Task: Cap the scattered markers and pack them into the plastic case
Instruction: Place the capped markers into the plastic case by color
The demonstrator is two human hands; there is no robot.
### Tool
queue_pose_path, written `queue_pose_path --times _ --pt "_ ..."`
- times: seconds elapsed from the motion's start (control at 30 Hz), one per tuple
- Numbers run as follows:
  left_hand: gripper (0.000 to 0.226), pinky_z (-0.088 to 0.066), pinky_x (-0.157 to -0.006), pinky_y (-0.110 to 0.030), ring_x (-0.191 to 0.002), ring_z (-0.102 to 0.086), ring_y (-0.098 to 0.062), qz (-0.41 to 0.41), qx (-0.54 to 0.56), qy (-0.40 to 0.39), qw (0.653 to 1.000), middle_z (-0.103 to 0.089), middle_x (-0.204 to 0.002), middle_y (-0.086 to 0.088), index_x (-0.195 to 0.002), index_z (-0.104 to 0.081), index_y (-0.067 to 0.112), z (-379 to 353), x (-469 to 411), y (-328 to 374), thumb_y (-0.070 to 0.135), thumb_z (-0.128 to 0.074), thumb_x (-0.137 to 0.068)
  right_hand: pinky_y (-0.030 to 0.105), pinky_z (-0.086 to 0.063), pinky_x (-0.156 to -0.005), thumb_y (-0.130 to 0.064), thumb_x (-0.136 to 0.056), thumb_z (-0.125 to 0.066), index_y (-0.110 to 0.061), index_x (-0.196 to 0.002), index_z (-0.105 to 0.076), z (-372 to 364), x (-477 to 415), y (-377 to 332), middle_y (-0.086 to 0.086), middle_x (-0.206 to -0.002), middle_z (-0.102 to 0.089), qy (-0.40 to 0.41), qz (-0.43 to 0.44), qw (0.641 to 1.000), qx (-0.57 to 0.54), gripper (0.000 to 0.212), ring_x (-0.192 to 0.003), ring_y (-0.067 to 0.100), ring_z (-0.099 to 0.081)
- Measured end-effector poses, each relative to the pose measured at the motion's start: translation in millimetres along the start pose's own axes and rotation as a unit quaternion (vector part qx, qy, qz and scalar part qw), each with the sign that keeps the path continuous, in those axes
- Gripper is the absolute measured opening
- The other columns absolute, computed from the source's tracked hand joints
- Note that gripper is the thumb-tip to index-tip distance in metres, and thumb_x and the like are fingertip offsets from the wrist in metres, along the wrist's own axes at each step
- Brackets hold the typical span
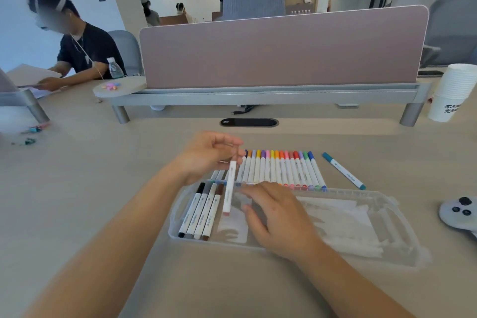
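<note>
A clear plastic case [382, 204] lies on the desk in front of me. Several capped markers [200, 210] lie side by side at its left end. My left hand [206, 155] pinches the top of a white marker [229, 188] that hangs nearly upright, its pinkish lower end over the case beside those markers. My right hand [278, 219] rests flat in the middle of the case, fingers apart, holding nothing. Behind the case lies a row of capped markers [281, 170] in many colours. One teal marker [343, 171] lies apart to the right.
A pink desk divider [281, 49] on a grey rail stands behind the markers. A stack of white paper cups [451, 93] is at the far right, a grey game controller [459, 212] at the right edge. A person sits at the left; another stands beyond the divider.
</note>
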State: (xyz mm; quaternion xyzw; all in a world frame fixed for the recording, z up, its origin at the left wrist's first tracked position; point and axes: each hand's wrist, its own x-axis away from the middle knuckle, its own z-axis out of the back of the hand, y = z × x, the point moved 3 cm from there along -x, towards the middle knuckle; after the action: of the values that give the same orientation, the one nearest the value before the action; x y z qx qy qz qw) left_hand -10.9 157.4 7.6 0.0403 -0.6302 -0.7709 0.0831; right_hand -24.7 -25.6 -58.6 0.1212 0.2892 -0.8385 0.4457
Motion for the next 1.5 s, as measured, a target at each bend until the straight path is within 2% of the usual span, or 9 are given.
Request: queue_pose_path --times 0.1,0.37,0.47,0.57,0.8,1.07,1.27,1.43,1.5 --pt "0.02 -0.058 -0.082 -0.032 -0.09 -0.073 -0.02 0.035 0.013 0.006 0.999 -0.075 -0.099 -0.009 -0.11 -0.064 0.008 5.6 10.8 -18.5 -0.001 -0.054 -0.095 0.035 -0.048 -0.087 -0.038 -0.099 -0.04 -0.031 -0.131 -0.054 -7.3 2.6 -13.8 -0.007 -0.119 -0.061 -0.086 0.083 0.993 0.001 0.035 -0.103 0.012 -0.058" --pt "0.02 -0.058 -0.084 -0.031 -0.091 -0.073 -0.019 0.057 -0.042 0.023 0.997 -0.072 -0.104 -0.011 -0.11 -0.067 0.008 5.2 18.2 -48.8 0.001 -0.059 -0.093 0.042 -0.037 -0.103 -0.062 -0.098 -0.021 -0.034 -0.143 -0.042 -25.3 11.3 -26.6 -0.006 -0.15 -0.028 -0.21 0.083 0.972 0.068 0.056 -0.123 0.02 -0.039" --pt "0.026 -0.054 -0.092 -0.027 -0.098 -0.069 -0.013 0.027 -0.182 0.031 0.982 -0.069 -0.113 -0.005 -0.116 -0.068 0.013 7.1 14.6 -55.0 0.01 -0.066 -0.091 0.043 -0.028 -0.11 -0.062 -0.098 -0.018 -0.037 -0.145 -0.039 -26.4 11.3 -27.0 -0.011 -0.159 -0.018 -0.227 0.074 0.968 0.072 0.057 -0.135 0.019 -0.027" --pt "0.026 -0.044 -0.081 -0.007 -0.092 -0.06 0.003 -0.022 -0.306 0.028 0.951 -0.068 -0.11 0.009 -0.116 -0.071 0.019 7.7 13.7 -56.3 0.019 -0.069 -0.09 0.042 -0.024 -0.112 -0.063 -0.098 -0.016 -0.039 -0.146 -0.036 -28.0 11.0 -26.4 -0.015 -0.159 -0.024 -0.241 0.071 0.965 0.073 0.057 -0.137 0.015 -0.025" --pt "0.019 -0.047 -0.1 -0.022 -0.108 -0.061 0.004 -0.084 -0.355 0.001 0.931 -0.069 -0.119 0.012 -0.108 -0.075 0.024 9.3 19.7 -75.9 0.021 -0.066 -0.091 0.04 -0.023 -0.109 -0.062 -0.099 -0.016 -0.04 -0.145 -0.036 -27.6 9.0 -26.6 -0.018 -0.154 -0.034 -0.242 0.052 0.966 0.072 0.055 -0.132 0.013 -0.03" --pt "0.016 -0.049 -0.081 -0.017 -0.083 -0.06 0.009 -0.058 -0.289 0.073 0.953 -0.067 -0.091 0.023 -0.106 -0.073 0.026 10.7 13.0 -67.4 0.026 -0.062 -0.094 0.04 -0.023 -0.11 -0.061 -0.099 -0.019 -0.038 -0.145 -0.037 -19.2 7.4 -24.1 -0.017 -0.153 -0.034 -0.234 0.041 0.97 0.042 0.055 -0.134 0.01 -0.028" --pt "0.018 -0.047 -0.091 -0.025 -0.098 -0.059 -0.001 -0.074 -0.306 0.075 0.946 -0.067 -0.105 0.013 -0.11 -0.07 0.024 -3.3 -20.0 -49.2 0.026 -0.058 -0.096 0.036 -0.03 -0.108 -0.071 -0.091 -0.014 -0.038 -0.126 -0.056 24.9 16.8 30.1 -0.02 -0.131 -0.051 -0.159 -0.053 0.986 0.015 0.063 -0.124 0.005 -0.037" --pt "0.025 -0.04 -0.087 -0.024 -0.106 -0.054 -0.01 -0.075 -0.38 0.065 0.92 -0.062 -0.123 0.005 -0.119 -0.065 0.022 -26.1 -59.3 -42.3 0.028 -0.053 -0.098 0.035 -0.028 -0.107 -0.07 -0.086 -0.016 -0.041 -0.119 -0.059 36.1 36.9 68.5 -0.024 -0.126 -0.048 -0.12 -0.128 0.984 0.026 0.062 -0.122 0.002 -0.036" --pt "0.03 -0.042 -0.095 -0.026 -0.116 -0.053 -0.014 -0.063 -0.409 0.048 0.909 -0.057 -0.134 0.001 -0.127 -0.06 0.022 -37.3 -79.0 -41.1 0.023 -0.049 -0.1 0.035 -0.028 -0.108 -0.07 -0.086 -0.02 -0.04 -0.12 -0.059 37.2 39.4 74.5 -0.022 -0.123 -0.048 -0.113 -0.148 0.982 0.013 0.06 -0.121 0.004 -0.037"
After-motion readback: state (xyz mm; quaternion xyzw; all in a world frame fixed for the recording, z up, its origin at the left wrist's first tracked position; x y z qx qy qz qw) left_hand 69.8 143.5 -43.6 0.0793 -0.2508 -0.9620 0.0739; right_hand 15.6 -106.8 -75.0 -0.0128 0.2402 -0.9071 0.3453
